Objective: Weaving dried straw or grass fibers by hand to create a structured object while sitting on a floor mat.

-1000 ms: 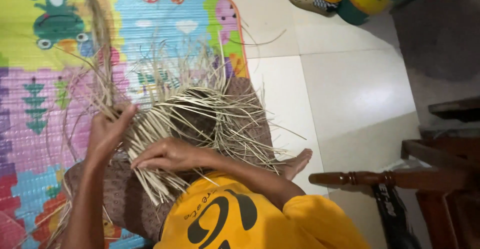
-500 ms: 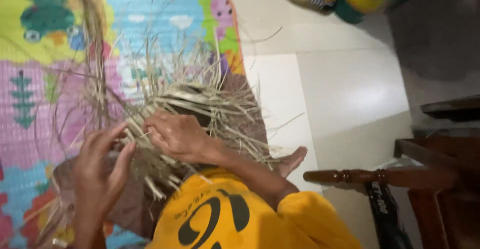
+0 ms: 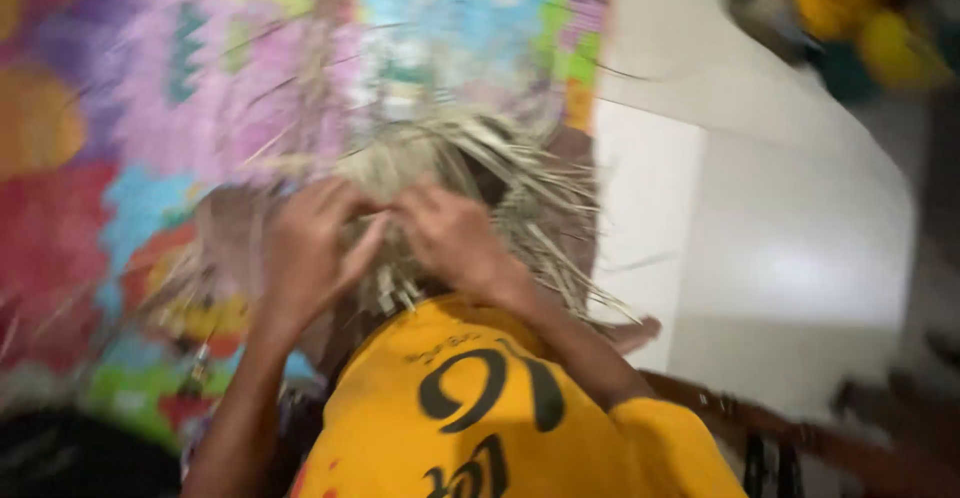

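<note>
bundle of dry straw strips (image 3: 470, 173) lies on the colourful mat (image 3: 130, 108), partly over the lap. left hand (image 3: 310, 243) and right hand (image 3: 450, 233) meet at its near edge, fingers pinched narrow on strips. frame blurred. step judged: interlacing strips. next move calls for separating one strip cleanly. tiled floor (image 3: 760, 248) to the right.

A pale tiled floor (image 3: 790, 258) carries a brightly coloured play mat (image 3: 130, 108). On the mat lies a brown woven piece (image 3: 235, 233) under a heap of dry straw strips (image 3: 500, 173), blurred.
</note>
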